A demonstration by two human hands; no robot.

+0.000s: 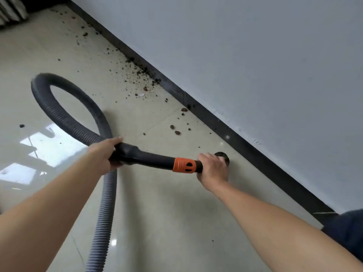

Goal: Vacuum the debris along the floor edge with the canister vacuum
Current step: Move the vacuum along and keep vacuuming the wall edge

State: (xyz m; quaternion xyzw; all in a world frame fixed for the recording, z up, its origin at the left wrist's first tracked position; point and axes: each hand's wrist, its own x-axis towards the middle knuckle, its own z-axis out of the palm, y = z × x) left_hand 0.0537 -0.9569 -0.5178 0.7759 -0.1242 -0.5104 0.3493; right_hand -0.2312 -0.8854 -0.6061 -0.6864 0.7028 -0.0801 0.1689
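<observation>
Head view, nozzle at the floor edge. My left hand (106,154) has its fingers curled round the black handle (137,155) where the hose (64,114) joins. My right hand (213,169) grips the tube end just past the orange collar (184,165), fingers wrapped under it, directly behind the nozzle (224,157). The nozzle sits near the dark skirting (216,118) but apart from it. I cannot tell whether its mouth touches the floor (157,213). The canister is out of view.

The debris (141,73) lies ahead of the nozzle along the skirting. It is thickest well up the edge and thins to scattered reddish lumps (177,132) nearer the nozzle. One stray crumb (21,126) lies far out to the left.

Hazards, as I judge them:
- **Clogging:** the larger lumps may jam in the nozzle mouth if I take several at once.
- **Scattering:** a nozzle pushed flat and fast would plough the grit forward instead of lifting it.
- **Hose drag:** the hose loops wide over the floor and crosses back under my left wrist. Advancing along the wall could tighten the loop, kink it, or sweep it through the dirt.
- **Scuffing:** steering too close may knock the nozzle against the skirting.
- **Omission:** the stray crumb is easily missed.
</observation>
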